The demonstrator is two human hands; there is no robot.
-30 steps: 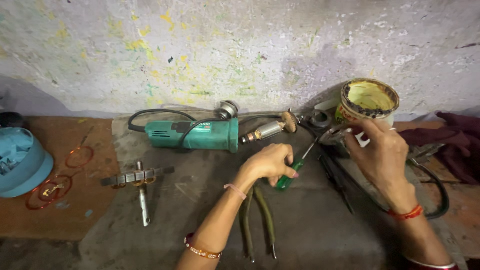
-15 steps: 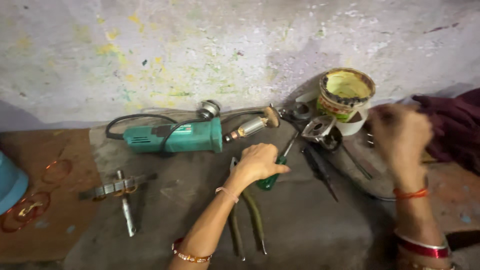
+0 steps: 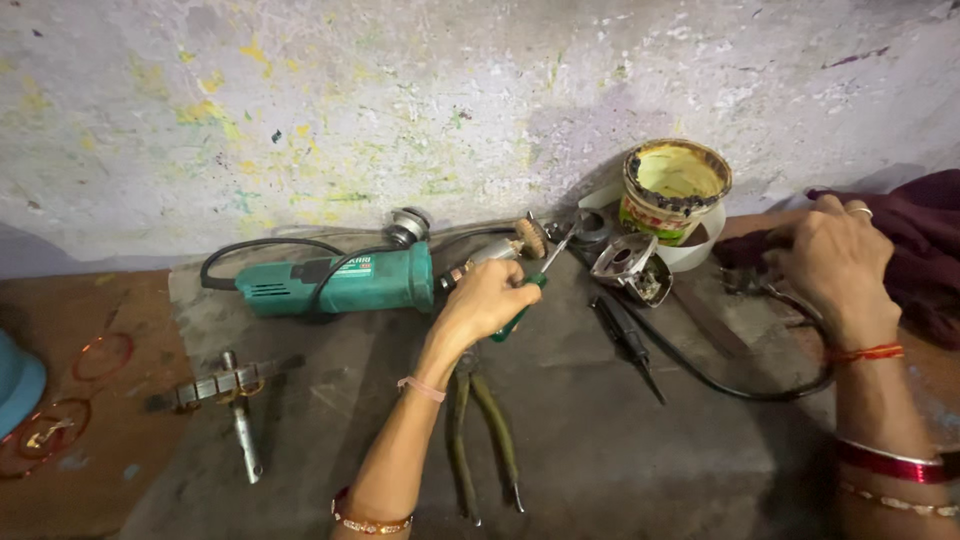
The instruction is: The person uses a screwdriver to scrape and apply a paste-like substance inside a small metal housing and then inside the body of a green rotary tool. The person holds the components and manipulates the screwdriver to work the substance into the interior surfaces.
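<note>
Rough plaster, speckled yellow and green, backs a grey stone floor [image 3: 600,440] where tools lie spread within arm's reach. At the centre the left hand [image 3: 487,300] is curled tight around the green handle of a screwdriver [image 3: 540,270]; the grip covers most of the handle, seemingly to steady the tool. Its long axis runs on a slant, handle low toward 7 o'clock and metal shaft rising toward 1 o'clock, the tip near the small motor core [image 3: 500,255] that juts from the green grinder [image 3: 340,283]. That grinder lies flat along the wall, nose pointing to 3 o'clock, its black cord looping off to 9 o'clock. Directly at 6 o'clock from the left hand, pliers [image 3: 480,440] lie with handles toward the person. Over at 3 o'clock the right hand [image 3: 835,265] is bent, fingers curled down onto something by the dark red cloth [image 3: 925,240]; what it pinches I cannot tell. Near it, toward 10 o'clock, stands a yellow paint tin [image 3: 675,190].
</note>
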